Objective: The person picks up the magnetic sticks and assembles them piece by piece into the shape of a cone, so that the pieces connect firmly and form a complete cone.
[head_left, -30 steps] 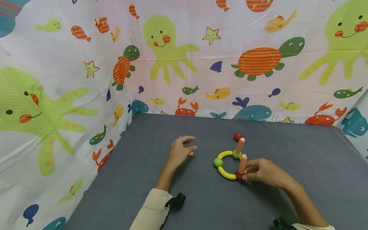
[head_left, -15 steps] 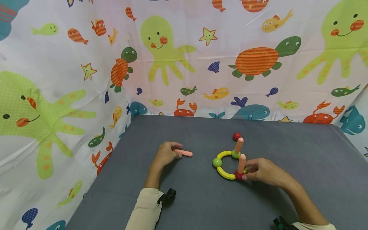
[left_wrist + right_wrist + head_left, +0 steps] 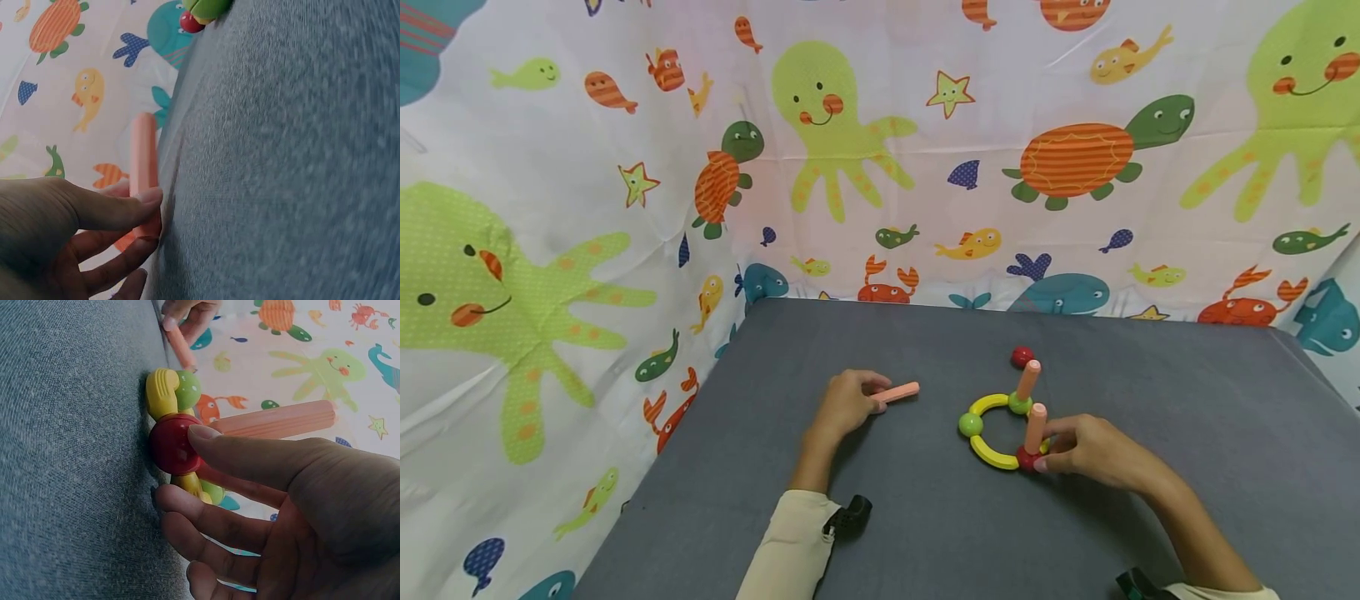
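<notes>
My left hand (image 3: 846, 404) pinches a salmon-pink stick (image 3: 901, 392) between thumb and fingers, left of a toy ring. In the left wrist view the stick (image 3: 144, 156) juts out past the thumb. The ring is made of curved yellow pieces (image 3: 992, 454) joined by balls, among them a green ball (image 3: 970, 424). My right hand (image 3: 1097, 454) grips the ring's red ball (image 3: 172, 447) at the near right, thumb on top of it. A pink stick (image 3: 1036, 427) rises from that red ball. Another pink stick (image 3: 1028, 379) stands in the far green ball (image 3: 1019, 404).
Just behind the ring is a second red ball (image 3: 1022, 357). Everything sits on a grey cloth-covered table (image 3: 940, 533). A curtain (image 3: 865, 175) printed with sea animals hangs along the table's back and left.
My left hand first moved left and nearer, bringing the pink stick into clear sight, then slightly right while the stick's free end tilted away. My right hand has stayed at the red ball.
</notes>
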`<state>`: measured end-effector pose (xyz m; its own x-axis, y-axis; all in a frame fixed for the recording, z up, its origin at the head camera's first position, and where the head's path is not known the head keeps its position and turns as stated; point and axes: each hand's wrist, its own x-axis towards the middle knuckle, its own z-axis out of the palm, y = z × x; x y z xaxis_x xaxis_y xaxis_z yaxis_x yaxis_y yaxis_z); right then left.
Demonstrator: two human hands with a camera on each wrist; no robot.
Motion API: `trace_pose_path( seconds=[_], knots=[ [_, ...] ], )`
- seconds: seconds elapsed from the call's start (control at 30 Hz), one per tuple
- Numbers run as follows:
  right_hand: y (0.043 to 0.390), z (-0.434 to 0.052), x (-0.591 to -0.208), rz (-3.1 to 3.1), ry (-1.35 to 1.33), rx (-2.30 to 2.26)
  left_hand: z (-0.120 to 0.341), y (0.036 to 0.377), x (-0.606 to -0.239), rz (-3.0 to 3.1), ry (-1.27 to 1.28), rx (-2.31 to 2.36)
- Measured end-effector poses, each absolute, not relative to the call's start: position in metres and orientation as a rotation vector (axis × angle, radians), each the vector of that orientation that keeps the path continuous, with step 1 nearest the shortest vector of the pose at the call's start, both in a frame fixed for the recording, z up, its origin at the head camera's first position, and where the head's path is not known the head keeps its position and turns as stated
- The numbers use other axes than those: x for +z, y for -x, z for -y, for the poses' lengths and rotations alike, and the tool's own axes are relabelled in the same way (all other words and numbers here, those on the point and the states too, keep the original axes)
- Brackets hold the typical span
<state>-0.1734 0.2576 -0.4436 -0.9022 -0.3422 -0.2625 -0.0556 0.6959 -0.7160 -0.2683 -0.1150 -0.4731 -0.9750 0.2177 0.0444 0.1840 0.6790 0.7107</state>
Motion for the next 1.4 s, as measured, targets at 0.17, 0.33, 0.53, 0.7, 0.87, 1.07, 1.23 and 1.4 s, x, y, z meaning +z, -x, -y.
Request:
trace_pose_path(
  seconds=[0.17, 0.33, 0.53, 0.7, 0.87, 1.07, 1.23, 1.4],
  knots=[
    [0.174, -0.257, -0.445, -2.527, 0.319, -1.057, 0.106, 0.267, -0.471, -2.856, -0.389, 1.226],
    [0.174, -0.255, -0.447, -2.527, 0.343, -1.065, 0.095, 0.264, -0.467, -2.839, -0.44, 1.263],
    [0.173, -0.253, -0.448, -2.516, 0.374, -1.094, 0.078, 0.257, -0.464, -2.759, -0.561, 1.32],
    [0.173, -0.251, -0.45, -2.499, 0.37, -1.113, 0.064, 0.252, -0.465, -2.711, -0.63, 1.318],
    [0.173, -0.25, -0.451, -2.509, 0.391, -1.126, 0.052, 0.247, -0.465, -2.674, -0.679, 1.376],
    [0.172, -0.25, -0.452, -2.505, 0.399, -1.132, 0.04, 0.239, -0.465, -2.614, -0.777, 1.455],
    [0.173, -0.249, -0.453, -2.496, 0.406, -1.141, 0.032, 0.235, -0.468, -2.611, -0.82, 1.472],
    [0.173, -0.25, -0.453, -2.488, 0.414, -1.149, 0.027, 0.232, -0.468, -2.594, -0.829, 1.48]
  ],
)
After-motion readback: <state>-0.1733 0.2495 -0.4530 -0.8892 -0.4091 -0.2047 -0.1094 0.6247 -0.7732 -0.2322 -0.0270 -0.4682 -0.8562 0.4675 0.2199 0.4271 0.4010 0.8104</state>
